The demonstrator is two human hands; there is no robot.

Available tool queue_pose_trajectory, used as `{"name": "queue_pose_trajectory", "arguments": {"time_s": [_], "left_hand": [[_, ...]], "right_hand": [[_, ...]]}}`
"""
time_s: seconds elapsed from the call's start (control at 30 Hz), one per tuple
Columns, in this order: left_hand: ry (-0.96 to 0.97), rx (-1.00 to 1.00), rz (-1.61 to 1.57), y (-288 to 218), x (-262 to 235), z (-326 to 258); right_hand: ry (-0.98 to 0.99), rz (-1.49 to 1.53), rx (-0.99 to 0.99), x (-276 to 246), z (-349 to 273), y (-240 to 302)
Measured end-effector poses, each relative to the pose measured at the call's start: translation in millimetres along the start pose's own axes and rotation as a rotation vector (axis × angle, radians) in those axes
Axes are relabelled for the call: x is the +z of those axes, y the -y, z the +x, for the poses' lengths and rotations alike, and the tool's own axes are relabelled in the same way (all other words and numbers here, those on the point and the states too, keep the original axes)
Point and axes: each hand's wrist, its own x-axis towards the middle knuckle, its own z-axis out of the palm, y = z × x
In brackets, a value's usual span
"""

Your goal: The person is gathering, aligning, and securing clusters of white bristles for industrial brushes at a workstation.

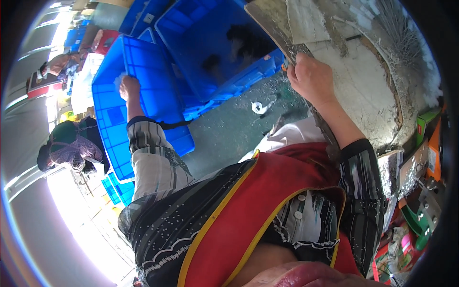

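My left hand reaches out over an upright-tilted blue plastic crate. Its fingers are curled together on a pale, whitish tuft that looks like fluff or thin film; its kind is unclear. On the other side, my right hand is closed in a fist beside the edge of a worn, dusty work board. A small orange bit shows by its fingers, but what the fist holds is hidden. Between the hands, a larger blue bin has dark, fluffy clumps inside.
A white scrap lies on the green floor. A bundle of thin bristles rests on the board's far right. Dark bags are at the left. A green-handled tool and boxes crowd the right. Another person is at the far left.
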Motion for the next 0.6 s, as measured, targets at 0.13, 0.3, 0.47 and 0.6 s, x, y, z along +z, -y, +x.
{"name": "queue_pose_trajectory", "arguments": {"time_s": [0.13, 0.3, 0.47, 0.6], "left_hand": [[-0.033, -0.029, -0.03, -0.9, -2.5, -14.4], [-0.001, 0.004, -0.071, -13.9, -13.0, -24.0], [0.027, 0.069, -0.007, -43.6, -39.3, -30.2], [0.067, 0.092, -0.008, -69.3, -59.5, -32.4]], "right_hand": [[0.034, -0.001, -0.008, -6.8, -1.9, 6.0], [0.02, 0.016, -0.002, -0.1, -3.4, 6.4], [0.026, 0.044, -0.011, 0.1, 0.4, 2.8], [0.031, 0.041, -0.011, -0.9, -0.4, 3.8]]}}
